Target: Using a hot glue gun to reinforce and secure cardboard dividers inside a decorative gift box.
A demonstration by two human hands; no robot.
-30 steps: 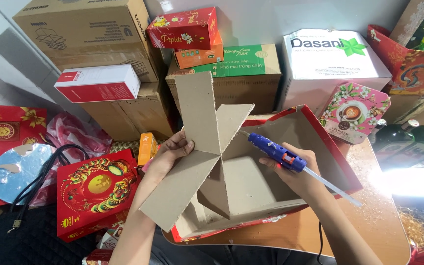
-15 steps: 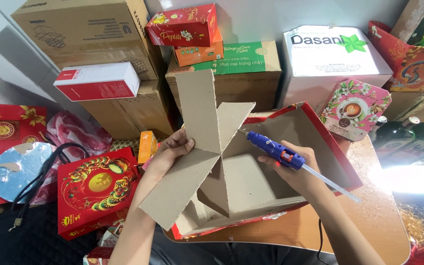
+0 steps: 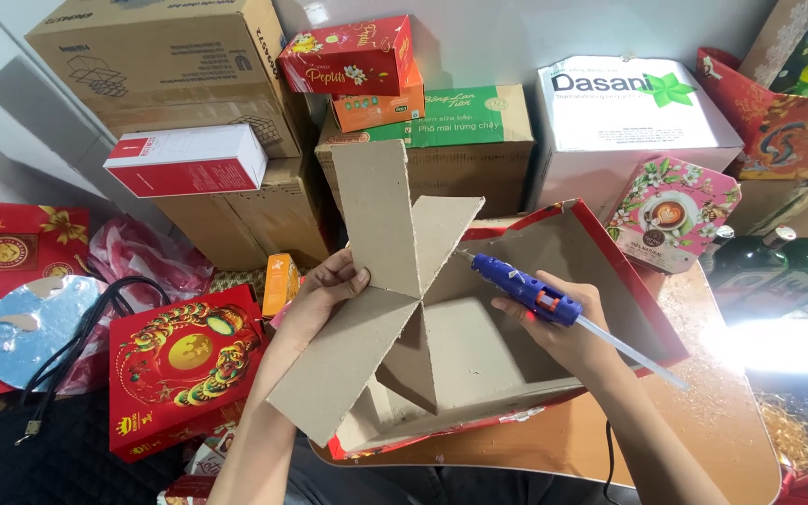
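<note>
At centre, over a red-edged open box (image 3: pixel 610 252) on a wooden table (image 3: pixel 703 440), the left hand (image 3: pixel 324 295) pinches a crossed cardboard divider (image 3: pixel 381 309). At three o'clock of it, the right hand (image 3: pixel 563 327) has its fingers wrapped around a blue glue gun (image 3: pixel 526 287).

A grey cardboard divider (image 3: pixel 381 309) (crossed flat panels) stands tilted over the left end of an open red-edged box (image 3: pixel 600 281) on the table's front edge. A blue glue gun (image 3: pixel 527 290) points left at its centre.
</note>
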